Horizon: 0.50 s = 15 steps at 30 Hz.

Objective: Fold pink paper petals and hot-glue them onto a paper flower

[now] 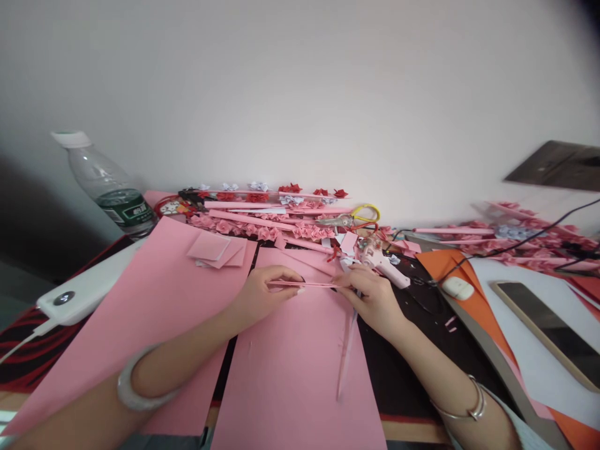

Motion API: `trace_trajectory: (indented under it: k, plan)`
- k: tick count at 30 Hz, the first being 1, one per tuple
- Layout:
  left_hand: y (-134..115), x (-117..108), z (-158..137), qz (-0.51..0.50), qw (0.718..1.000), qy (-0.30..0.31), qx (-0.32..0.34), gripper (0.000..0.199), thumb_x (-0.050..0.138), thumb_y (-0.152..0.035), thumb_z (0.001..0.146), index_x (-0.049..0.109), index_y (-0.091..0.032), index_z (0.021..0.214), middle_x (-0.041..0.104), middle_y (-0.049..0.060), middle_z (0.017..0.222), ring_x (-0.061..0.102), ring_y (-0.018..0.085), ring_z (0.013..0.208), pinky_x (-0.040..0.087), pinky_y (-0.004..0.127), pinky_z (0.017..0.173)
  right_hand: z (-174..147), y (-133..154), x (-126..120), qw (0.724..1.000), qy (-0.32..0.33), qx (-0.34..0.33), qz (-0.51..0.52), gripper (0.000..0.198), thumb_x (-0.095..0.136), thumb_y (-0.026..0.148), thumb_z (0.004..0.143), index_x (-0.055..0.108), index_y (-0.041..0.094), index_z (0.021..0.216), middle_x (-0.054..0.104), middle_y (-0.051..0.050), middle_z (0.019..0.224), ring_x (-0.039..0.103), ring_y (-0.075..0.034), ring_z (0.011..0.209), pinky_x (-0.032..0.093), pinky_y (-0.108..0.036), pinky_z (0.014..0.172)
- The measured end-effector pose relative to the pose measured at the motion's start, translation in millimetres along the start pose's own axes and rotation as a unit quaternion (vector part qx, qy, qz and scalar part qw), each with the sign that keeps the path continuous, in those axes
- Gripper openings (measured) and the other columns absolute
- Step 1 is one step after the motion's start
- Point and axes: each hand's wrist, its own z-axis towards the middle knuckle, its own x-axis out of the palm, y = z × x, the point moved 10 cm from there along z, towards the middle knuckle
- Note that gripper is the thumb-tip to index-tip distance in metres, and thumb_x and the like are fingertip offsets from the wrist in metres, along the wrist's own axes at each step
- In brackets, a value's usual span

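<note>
A narrow folded pink paper [304,284], seen nearly edge-on, spans the gap between my two hands. My left hand [262,290] pinches its left end between thumb and fingers. Its right end is pinched by my right hand [368,294]. Beneath both hands lies a large pink paper sheet [300,381]. A thin pale strip [345,359] slants down over that sheet from below my right hand; whether the hand touches it I cannot tell. Small pink paper squares [215,250] rest in a stack on another pink sheet [154,300] to the left.
Along the wall lie paper flowers [262,232], yellow-handled scissors [365,215] and a pink glue gun [387,265]. A water bottle [112,187] and white power strip [89,287] occupy the left. Rightward are an earbud case [458,288], a phone [548,325] and a black cable [525,234].
</note>
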Motion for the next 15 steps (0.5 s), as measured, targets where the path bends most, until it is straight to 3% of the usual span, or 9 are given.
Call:
trace_trajectory:
  k: [4,7,15]
  plan:
    - [9.1,4.5,-0.6,-0.109,0.993,0.002,-0.035,0.019,0.072,-0.024,0.068,0.066,-0.015,0.084,0.07,0.005,0.086,0.065,0.017,0.08,0.054,0.027,0.072,-1.7,4.6,-7.5,0.999,-0.036,0.001,0.01,0.013,0.053,0.012,0.085,0.06,0.022,0.079,0.071,-0.002,0.083,0.066,-0.017,0.078,0.043,-0.04,0.09]
    - [8.7,10.2,-1.6,-0.154,0.987,0.018,-0.031,0.021,0.073,-0.022,0.067,0.066,-0.015,0.086,0.07,0.006,0.084,0.066,0.017,0.077,0.054,0.027,0.068,-1.9,6.3,-8.6,0.999,-0.042,0.013,0.022,0.012,0.054,0.013,0.084,0.06,0.022,0.079,0.072,-0.002,0.082,0.067,-0.018,0.079,0.042,-0.041,0.091]
    - [-31.9,15.7,-7.4,-0.041,0.991,0.05,0.116,0.007,0.063,-0.017,0.077,0.069,-0.014,0.08,0.067,0.005,0.078,0.062,0.015,0.072,0.049,0.025,0.063,0.0,27.5,4.3,0.999,-0.009,-0.001,0.046,0.012,0.053,0.013,0.085,0.062,0.022,0.084,0.072,-0.004,0.084,0.067,-0.016,0.079,0.042,-0.04,0.091]
